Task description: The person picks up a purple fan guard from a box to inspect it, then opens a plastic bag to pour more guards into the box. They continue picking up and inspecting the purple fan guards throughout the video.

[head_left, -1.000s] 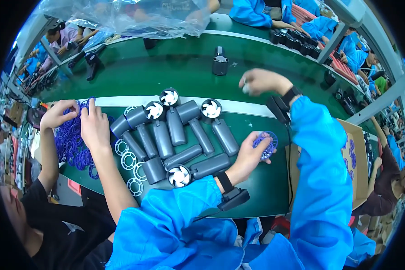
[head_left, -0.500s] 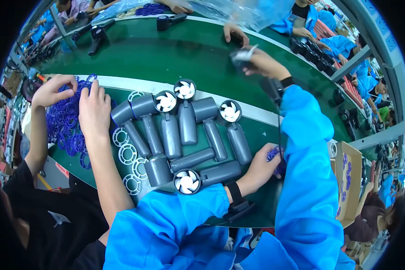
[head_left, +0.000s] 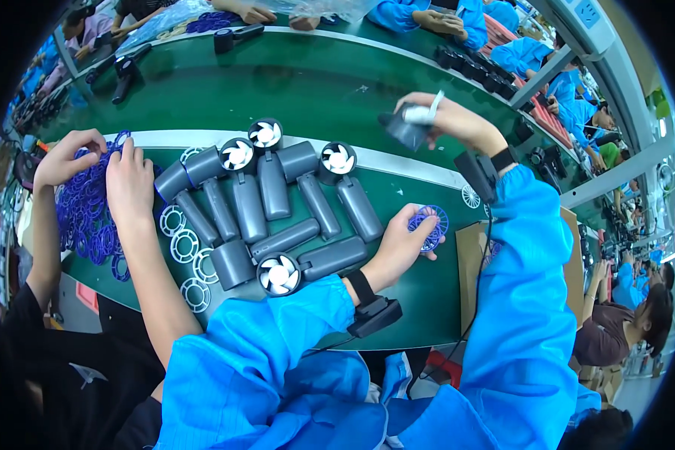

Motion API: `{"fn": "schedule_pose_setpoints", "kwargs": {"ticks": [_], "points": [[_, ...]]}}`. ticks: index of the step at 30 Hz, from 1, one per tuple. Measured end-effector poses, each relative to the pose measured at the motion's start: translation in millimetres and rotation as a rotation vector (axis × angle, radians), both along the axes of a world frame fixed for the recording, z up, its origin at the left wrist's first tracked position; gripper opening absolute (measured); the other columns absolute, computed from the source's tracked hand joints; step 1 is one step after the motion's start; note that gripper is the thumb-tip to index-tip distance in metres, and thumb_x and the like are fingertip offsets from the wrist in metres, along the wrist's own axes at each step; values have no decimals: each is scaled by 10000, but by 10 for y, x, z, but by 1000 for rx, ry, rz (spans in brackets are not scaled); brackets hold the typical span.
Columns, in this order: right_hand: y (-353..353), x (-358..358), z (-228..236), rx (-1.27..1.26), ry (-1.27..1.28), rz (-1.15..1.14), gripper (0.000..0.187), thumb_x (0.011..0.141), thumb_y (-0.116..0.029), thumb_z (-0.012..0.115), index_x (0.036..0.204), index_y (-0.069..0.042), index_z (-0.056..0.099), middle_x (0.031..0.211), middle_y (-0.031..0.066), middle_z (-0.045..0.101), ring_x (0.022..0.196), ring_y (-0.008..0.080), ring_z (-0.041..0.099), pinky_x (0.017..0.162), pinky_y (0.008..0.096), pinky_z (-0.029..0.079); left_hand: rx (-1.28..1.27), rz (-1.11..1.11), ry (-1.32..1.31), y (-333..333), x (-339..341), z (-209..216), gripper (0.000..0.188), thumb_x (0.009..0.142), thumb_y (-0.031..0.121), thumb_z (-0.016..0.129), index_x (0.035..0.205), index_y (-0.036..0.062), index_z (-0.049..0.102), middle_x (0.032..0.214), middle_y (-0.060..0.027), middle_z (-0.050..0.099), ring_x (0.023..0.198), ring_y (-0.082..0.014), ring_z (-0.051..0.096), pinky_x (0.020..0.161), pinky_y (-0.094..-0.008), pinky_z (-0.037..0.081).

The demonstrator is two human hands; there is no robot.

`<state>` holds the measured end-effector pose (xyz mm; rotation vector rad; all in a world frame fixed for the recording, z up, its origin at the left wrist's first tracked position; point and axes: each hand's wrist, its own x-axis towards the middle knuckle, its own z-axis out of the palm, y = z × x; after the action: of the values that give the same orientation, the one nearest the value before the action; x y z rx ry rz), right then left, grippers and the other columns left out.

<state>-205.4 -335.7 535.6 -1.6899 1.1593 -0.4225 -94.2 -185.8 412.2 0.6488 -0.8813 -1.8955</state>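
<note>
My left hand pinches a round purple plastic grille above the near right part of the green table. My right hand is closed on a dark grey plastic piece, raised over the far part of the table. A white strip shows by its fingers; the piece is blurred, and its full shape cannot be made out. Left of my left hand lie several grey hair dryer bodies. Some turn an open end with a white fan upward.
White rings lie left of the dryer bodies. Beyond them, a co-worker's hands touch a heap of purple rings. A cardboard box stands right of my left hand, partly behind my right sleeve. More dryers lie across the table.
The view has swung right. My left hand has raised the purple grille, now face-on. My right hand has drawn nearer and rightward with the dark piece; a hand beyond it has moved away.
</note>
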Motion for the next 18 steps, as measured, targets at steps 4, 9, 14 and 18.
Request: {"fn": "schedule_pose_setpoints", "kwargs": {"ticks": [4, 9, 14, 18], "points": [[-41, 59, -218, -492, 396, 190, 426, 727, -362, 641, 1067, -112, 578, 844, 129, 613, 688, 263, 588, 613, 322, 484, -16, -14, -3, 5, -3, -5, 190, 912, 181, 513, 1005, 20, 471, 926, -89, 571, 785, -155, 623, 499, -241, 504], [-422, 533, -541, -716, 612, 184, 488, 633, -291, 663, 1091, -147, 582, 930, 181, 606, 900, 359, 577, 796, 388, 467, 4, -23, -77, 8, 84, -16, 234, 902, 175, 534, 1065, 16, 479, 961, -70, 576, 865, -143, 603, 600, -265, 512], [-1190, 968, -815, -871, 463, -41, 477, 672, -215, 634, 1130, -104, 560, 1023, 181, 587, 918, 356, 572, 795, 408, 465, -130, 206, -104, 58, -85, -147, 204, 900, 167, 530, 1000, -1, 471, 887, -75, 564, 753, -163, 610, 516, -276, 489], [-1481, 1124, -906, -895, 205, -256, 455, 703, -172, 617, 1148, -104, 554, 1028, 176, 586, 924, 345, 574, 803, 405, 461, -191, 295, -16, 38, -109, -107, 207, 894, 183, 548, 992, 9, 493, 876, -76, 576, 725, -155, 608, 530, -280, 482]]}}
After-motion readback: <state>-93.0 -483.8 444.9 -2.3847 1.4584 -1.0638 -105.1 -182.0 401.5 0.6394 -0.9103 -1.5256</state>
